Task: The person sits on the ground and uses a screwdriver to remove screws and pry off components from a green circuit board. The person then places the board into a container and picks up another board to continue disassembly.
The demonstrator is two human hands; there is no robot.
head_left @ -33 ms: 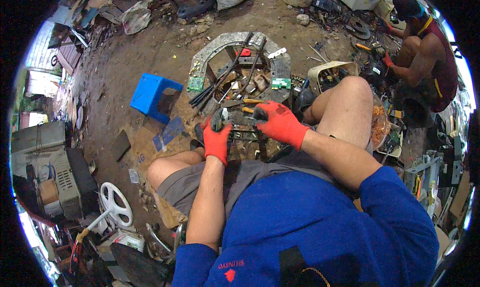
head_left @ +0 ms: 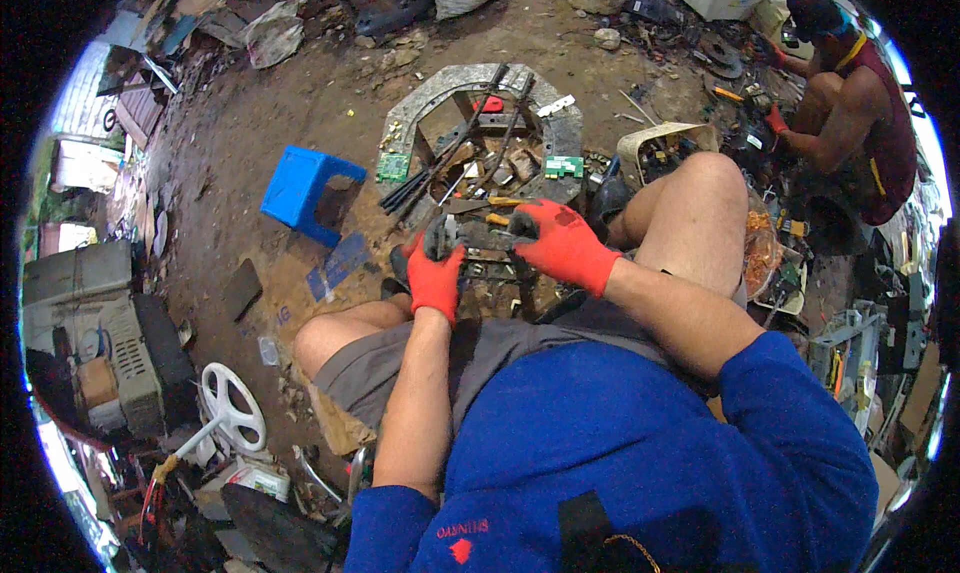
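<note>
Both my hands wear red gloves with dark fingertips. My left hand point(head_left: 436, 273) is closed around a small pale grey piece point(head_left: 451, 225), too small to name, which sticks up between thumb and fingers. To its right, my right hand point(head_left: 562, 247) has its fingers curled together, and what they hold, if anything, is hidden. Yellow-orange handles point(head_left: 497, 219) lie just left of its fingertips. Ahead of my hands stands a grey ring-shaped block point(head_left: 408, 123). Dark rods point(head_left: 462, 133) lean across it. Green circuit boards point(head_left: 563, 167) rest on its left and right sides.
A blue plastic stool point(head_left: 300, 188) stands to the left on the dirt floor. Right of the block is a cream bin point(head_left: 640, 141) of scrap. Farther right, a person point(head_left: 850, 103) in red gloves crouches among parts. A white steering wheel point(head_left: 233, 408) lies at lower left.
My left hand has turned slightly, and the small piece in it shows a greyer side. My right hand has barely moved.
</note>
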